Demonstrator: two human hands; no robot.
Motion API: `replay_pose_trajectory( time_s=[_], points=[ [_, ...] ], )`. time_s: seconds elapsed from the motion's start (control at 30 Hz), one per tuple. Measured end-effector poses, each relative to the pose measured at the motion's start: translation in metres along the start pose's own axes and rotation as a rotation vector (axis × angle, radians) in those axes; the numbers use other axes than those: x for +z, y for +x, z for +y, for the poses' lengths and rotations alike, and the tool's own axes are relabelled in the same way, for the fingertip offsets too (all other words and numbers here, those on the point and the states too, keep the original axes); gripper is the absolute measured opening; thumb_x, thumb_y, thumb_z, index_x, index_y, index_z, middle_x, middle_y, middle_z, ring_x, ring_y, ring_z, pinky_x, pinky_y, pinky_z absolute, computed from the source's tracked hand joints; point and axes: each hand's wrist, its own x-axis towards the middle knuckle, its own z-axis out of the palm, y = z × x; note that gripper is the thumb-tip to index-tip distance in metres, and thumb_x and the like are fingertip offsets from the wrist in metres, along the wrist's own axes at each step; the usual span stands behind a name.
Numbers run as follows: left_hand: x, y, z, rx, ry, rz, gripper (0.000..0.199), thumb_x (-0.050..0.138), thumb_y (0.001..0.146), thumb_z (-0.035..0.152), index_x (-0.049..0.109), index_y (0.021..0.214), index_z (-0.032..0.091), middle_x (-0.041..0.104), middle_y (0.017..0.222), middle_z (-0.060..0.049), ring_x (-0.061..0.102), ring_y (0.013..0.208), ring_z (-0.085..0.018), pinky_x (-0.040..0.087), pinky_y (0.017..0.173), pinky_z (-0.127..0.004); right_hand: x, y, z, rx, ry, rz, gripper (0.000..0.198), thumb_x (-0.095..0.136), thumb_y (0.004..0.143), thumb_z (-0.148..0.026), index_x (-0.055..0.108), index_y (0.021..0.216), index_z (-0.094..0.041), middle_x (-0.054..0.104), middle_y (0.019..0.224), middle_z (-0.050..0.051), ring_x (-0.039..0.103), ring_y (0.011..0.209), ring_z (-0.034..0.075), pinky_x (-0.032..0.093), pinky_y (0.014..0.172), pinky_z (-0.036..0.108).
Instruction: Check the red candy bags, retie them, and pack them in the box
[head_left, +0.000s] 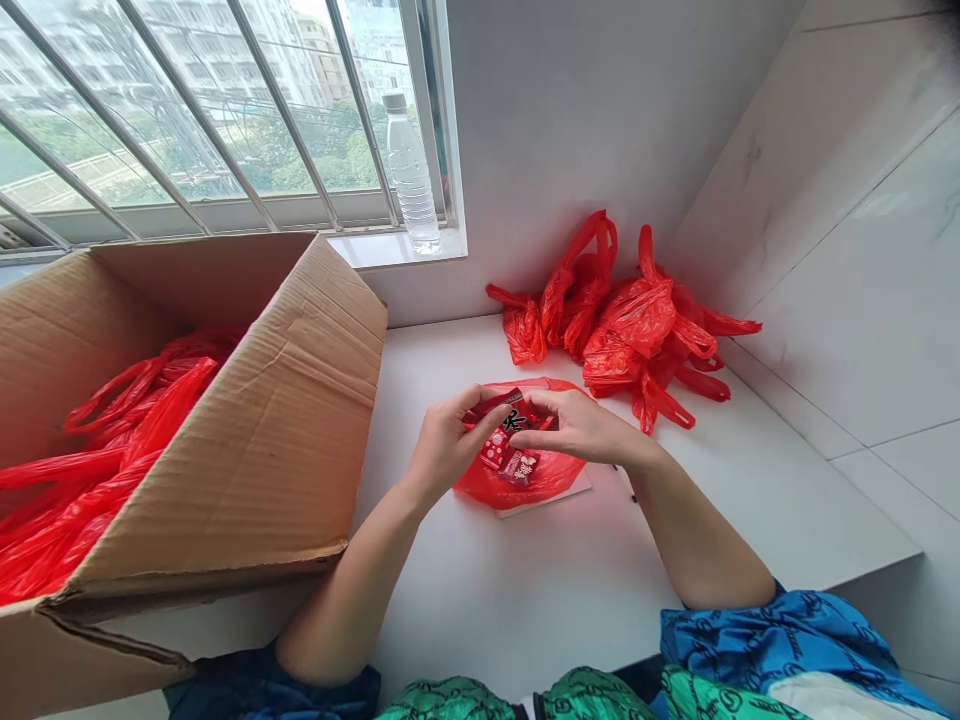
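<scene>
Loosely curled, both hands [444,442] hold a red packet [515,416].

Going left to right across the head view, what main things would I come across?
Going by their middles: cardboard box → clear bottle → open red bag holding small packets → pile of red bags.

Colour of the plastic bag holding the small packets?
Red, slightly see-through. The plastic bag shows best in the head view, the only one here.
</scene>
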Motion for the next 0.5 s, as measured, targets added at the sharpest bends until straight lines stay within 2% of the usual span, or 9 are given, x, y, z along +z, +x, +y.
replay_pose_trajectory(
  time_s=[0.1, 0.2, 0.4, 0.5],
  points=[
    [-0.001, -0.0003, 0.0, 0.042, 0.052, 0.007, 0.025, 0.06, 0.093, 0.041, 0.072, 0.103, 0.022, 0.068, 0.092, -0.004, 0.064, 0.08, -0.015, 0.051, 0.072, -0.024, 0.003, 0.0012, 0.0003, -0.026, 0.075, -0.003, 0.03, 0.056, 0.092, -0.051, 0.065, 0.089, -0.022, 0.06, 0.076, -0.003, 0.054, 0.071, 0.015, 0.041, 0.063, 0.026],
    [0.0001, -0.0004, -0.0012, 0.056, 0.06, 0.031, 0.024, 0.061, 0.092, 0.04, 0.073, 0.104, 0.023, 0.065, 0.088, -0.003, 0.063, 0.079, -0.015, 0.051, 0.071, -0.024, 0.0037, 0.0014, 0.001, -0.043, 0.083, 0.005, 0.029, 0.057, 0.093, -0.048, 0.067, 0.088, -0.022, 0.057, 0.072, -0.003, 0.051, 0.069, 0.014, 0.037, 0.061, 0.025],
    [-0.0017, -0.0004, 0.0006, 0.052, 0.071, 0.033, 0.019, 0.063, 0.092, 0.038, 0.074, 0.097, 0.023, 0.064, 0.082, -0.002, 0.061, 0.074, -0.013, 0.048, 0.07, -0.023, -0.0032, -0.001, -0.0018, -0.047, 0.08, -0.041, 0.03, 0.064, 0.088, -0.05, 0.062, 0.08, -0.021, 0.058, 0.074, -0.003, 0.052, 0.072, 0.015, 0.039, 0.062, 0.025],
    [-0.003, -0.0005, -0.0004, 0.03, 0.072, 0.029, 0.023, 0.062, 0.093, 0.039, 0.074, 0.102, 0.023, 0.066, 0.085, -0.002, 0.062, 0.075, -0.014, 0.048, 0.069, -0.024, -0.0031, -0.0003, -0.0008, -0.065, 0.135, -0.047, 0.029, 0.058, 0.092, -0.049, 0.06, 0.08, -0.022, 0.057, 0.074, -0.003, 0.051, 0.07, 0.014, 0.038, 0.061, 0.025]
  ],
)
